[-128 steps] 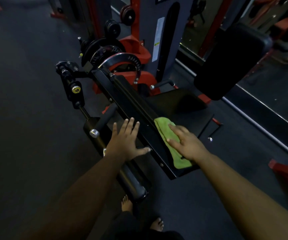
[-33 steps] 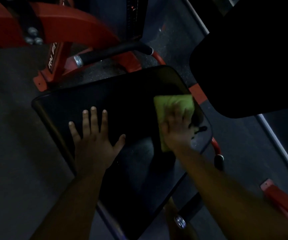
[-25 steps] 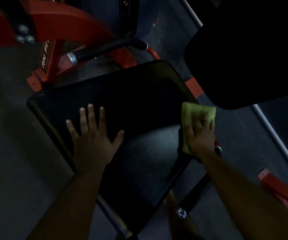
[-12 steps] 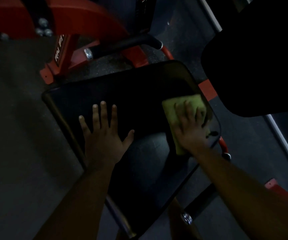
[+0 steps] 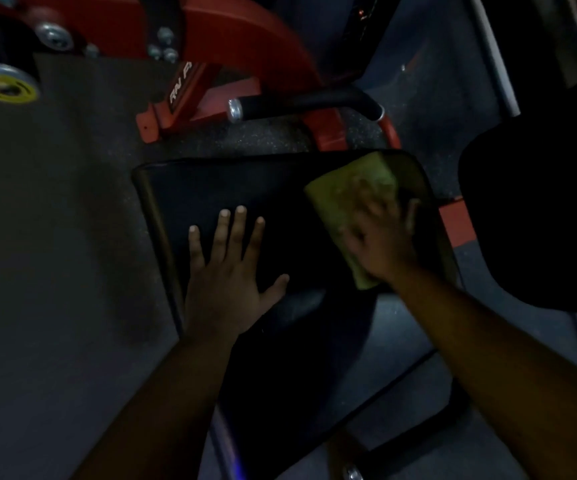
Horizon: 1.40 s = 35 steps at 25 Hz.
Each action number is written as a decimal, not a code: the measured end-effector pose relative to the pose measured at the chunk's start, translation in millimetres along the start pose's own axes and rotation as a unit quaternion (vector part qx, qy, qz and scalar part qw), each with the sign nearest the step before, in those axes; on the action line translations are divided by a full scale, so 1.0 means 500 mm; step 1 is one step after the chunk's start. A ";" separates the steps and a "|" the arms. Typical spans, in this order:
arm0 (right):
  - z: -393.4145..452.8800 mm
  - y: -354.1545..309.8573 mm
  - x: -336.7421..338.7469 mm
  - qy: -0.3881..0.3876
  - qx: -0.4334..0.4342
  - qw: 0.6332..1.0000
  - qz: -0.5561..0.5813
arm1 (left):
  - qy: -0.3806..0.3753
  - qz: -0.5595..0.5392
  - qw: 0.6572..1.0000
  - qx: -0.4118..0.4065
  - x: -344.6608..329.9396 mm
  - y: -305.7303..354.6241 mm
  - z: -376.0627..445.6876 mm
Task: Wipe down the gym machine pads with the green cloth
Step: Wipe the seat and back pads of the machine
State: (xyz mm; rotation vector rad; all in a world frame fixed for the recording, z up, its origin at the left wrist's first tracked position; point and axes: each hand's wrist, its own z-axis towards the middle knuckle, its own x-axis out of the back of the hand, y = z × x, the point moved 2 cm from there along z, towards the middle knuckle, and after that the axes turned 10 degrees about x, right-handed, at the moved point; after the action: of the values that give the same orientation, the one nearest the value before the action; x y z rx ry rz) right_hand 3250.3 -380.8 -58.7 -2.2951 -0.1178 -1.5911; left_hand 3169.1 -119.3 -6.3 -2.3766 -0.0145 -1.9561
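Observation:
The black seat pad (image 5: 245, 188) of the gym machine fills the middle of the dim head view. My left hand (image 5: 231, 268) lies flat on its left half, fingers spread and straight. The folded green cloth (image 5: 345, 192) sits on the pad's far right corner. My right hand (image 5: 380, 233) presses down on the cloth with its fingers laid over it; the hand is blurred. A second black pad (image 5: 539, 220), the backrest, looms at the right.
The red machine frame (image 5: 245, 46) stands at the top, with a black handle bar (image 5: 300, 103) just beyond the seat. A yellow-capped knob (image 5: 3, 86) sits at the far left. Dark rubber floor (image 5: 55, 271) lies to the left.
My right hand has slid the cloth from the seat's right edge back up onto its far right corner. My left hand has stayed flat on the pad.

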 end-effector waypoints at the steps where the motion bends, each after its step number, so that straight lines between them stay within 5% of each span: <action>1: 0.028 0.066 0.009 0.003 -0.077 0.997 0.007 | -0.002 0.002 1.000 0.000 0.001 -0.002 0.000; 3: 0.082 0.131 0.029 0.026 -0.217 0.972 0.089 | -0.008 -0.007 1.000 0.000 -0.002 -0.003 0.003; 5: 0.096 0.076 0.031 0.038 -0.250 0.964 0.085 | -0.006 -0.018 1.000 -0.001 0.000 0.000 0.003; 9: 0.029 -0.075 0.010 0.012 -0.009 0.991 0.133 | -0.009 -0.014 1.000 0.003 0.008 -0.003 0.005; 12: -0.007 -0.022 0.011 -0.024 0.147 0.989 0.018 | -0.005 -0.018 1.000 0.006 0.008 -0.004 0.001; 15: 0.057 0.030 0.031 -0.015 0.173 0.984 -0.042 | 0.001 -0.031 0.999 0.010 0.004 -0.006 0.006; 21: 0.241 -0.164 0.057 0.011 0.273 0.962 0.001 | -0.016 -0.016 0.998 0.054 0.001 -0.006 0.007; 29: 0.020 -0.009 0.004 0.008 0.267 0.964 -0.005 | 0.002 -0.036 0.994 0.099 0.010 -0.004 -0.011; 33: 0.110 -0.162 0.029 0.041 0.377 0.925 -0.032 | 0.090 -0.102 0.957 0.257 0.003 0.032 -0.101; 35: 0.197 -0.258 0.047 0.035 0.363 0.930 -0.037 | 0.083 -0.131 0.933 0.326 -0.012 0.072 -0.183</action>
State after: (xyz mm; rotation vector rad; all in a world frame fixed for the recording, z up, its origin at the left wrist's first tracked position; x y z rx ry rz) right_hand 3313.1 -231.0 -38.0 -1.6647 -0.6616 -1.3478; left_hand 3080.0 -160.0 3.7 -1.8345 -0.8666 -1.8449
